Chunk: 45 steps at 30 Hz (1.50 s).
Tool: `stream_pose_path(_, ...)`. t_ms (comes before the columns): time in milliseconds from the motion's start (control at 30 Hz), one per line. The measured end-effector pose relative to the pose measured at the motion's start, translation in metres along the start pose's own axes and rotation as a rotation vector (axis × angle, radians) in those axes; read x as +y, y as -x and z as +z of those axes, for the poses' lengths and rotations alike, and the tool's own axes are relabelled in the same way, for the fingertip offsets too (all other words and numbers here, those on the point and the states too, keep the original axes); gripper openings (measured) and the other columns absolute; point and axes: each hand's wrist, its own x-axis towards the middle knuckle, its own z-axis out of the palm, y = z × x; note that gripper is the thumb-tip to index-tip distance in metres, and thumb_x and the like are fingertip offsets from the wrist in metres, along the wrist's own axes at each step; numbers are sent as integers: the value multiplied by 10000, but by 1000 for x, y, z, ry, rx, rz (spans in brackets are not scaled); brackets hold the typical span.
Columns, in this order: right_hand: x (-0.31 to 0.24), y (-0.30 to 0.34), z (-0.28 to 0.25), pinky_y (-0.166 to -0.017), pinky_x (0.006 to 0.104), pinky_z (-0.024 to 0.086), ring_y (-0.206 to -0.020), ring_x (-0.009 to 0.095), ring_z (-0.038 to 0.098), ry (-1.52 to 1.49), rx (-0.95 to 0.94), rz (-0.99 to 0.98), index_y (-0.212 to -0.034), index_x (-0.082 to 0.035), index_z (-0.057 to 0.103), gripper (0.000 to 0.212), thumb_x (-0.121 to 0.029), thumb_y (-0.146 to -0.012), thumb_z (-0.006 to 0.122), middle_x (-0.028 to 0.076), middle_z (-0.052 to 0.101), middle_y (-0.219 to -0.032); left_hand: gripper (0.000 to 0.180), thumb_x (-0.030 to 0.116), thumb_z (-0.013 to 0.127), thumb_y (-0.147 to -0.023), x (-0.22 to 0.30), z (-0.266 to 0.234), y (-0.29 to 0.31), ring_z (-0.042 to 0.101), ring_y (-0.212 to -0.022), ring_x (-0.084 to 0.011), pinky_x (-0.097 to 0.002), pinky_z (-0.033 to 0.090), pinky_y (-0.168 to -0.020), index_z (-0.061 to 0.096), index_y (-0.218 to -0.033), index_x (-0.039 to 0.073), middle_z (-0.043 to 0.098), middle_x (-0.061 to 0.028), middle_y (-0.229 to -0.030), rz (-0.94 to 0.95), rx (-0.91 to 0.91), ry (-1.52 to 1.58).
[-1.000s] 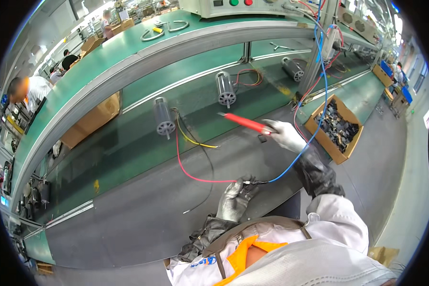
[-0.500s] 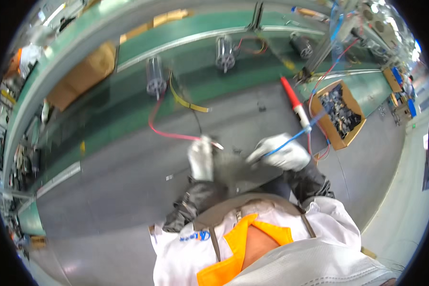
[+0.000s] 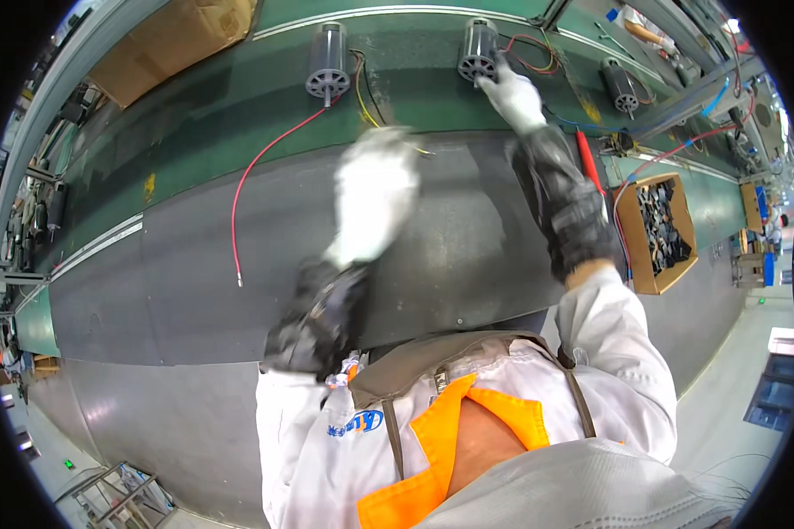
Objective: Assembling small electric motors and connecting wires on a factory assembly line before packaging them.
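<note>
My right hand (image 3: 513, 99), in a pale glove, reaches to the far side and grips the front end of a dark cylindrical electric motor (image 3: 479, 46) on the green belt. My gloved left hand (image 3: 375, 189) is smeared by motion over the grey work surface, so its fingers cannot be made out. It is nearest to the yellow and black wires (image 3: 368, 97) of a second motor (image 3: 328, 62) at the left. That motor's red wire (image 3: 247, 189) lies loose across the grey surface, a metal terminal at its end.
A third motor (image 3: 620, 85) lies farther right. A cardboard box (image 3: 648, 284) of small dark parts stands at the right, beside a red tool (image 3: 588, 159) and hanging cords. A larger carton (image 3: 163, 48) stands at the back left, near the metal frame (image 3: 71, 97).
My left hand has let go of the red wire's end and moved farther away. My right hand has left the blue cord and reached out to the middle motor. The view has shifted.
</note>
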Motion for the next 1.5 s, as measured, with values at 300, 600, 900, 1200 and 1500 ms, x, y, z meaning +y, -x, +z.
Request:
stream_pose_path(300,25,-38,71,-948,505,516,-1070,435,664,-169,80,223,-1605,-217,242,761,-244,-912,554,274,681,-1163,448,408,676,-906,-47,38,9,596,-1197,-316,-490,502,-965,631,-1226,97,624,-127,-1310,-264,-264,-434)
stream_pose_path(600,-31,260,28,-811,327,543,-894,208,692,-813,-59,-9,-1625,-211,177,826,-54,-910,559,113,712,-1108,473,205,598,-974,-12,81,-29,545,-1265,-404,-448,445,-1071,508,-1402,25,565,-234,-1368,-225,100,240)
stream_pose_path(900,43,275,-57,-649,301,527,-627,141,592,-866,-124,-80,-1218,-46,691,284,-130,-952,634,92,654,-725,254,194,611,-982,44,74,20,668,-1003,-259,-355,525,-900,699,-1145,20,674,-154,-1092,-394,-192,688)
stream_pose_path(1200,157,2,-14,-943,474,532,-1098,372,675,88,36,219,-1220,-71,680,494,-449,-903,659,184,726,-1121,321,268,566,-1046,37,101,51,651,-1020,-202,-315,503,-910,667,-1160,-15,667,-126,-1142,-709,-72,1004)
stream_pose_path(1500,136,36,-19,-579,368,474,-648,127,593,-362,125,61,-881,36,659,275,-194,-803,789,147,646,-697,309,263,532,-1048,52,82,34,633,-1038,-233,-337,492,-937,673,-1161,12,660,-130,-1135,-640,-91,927)
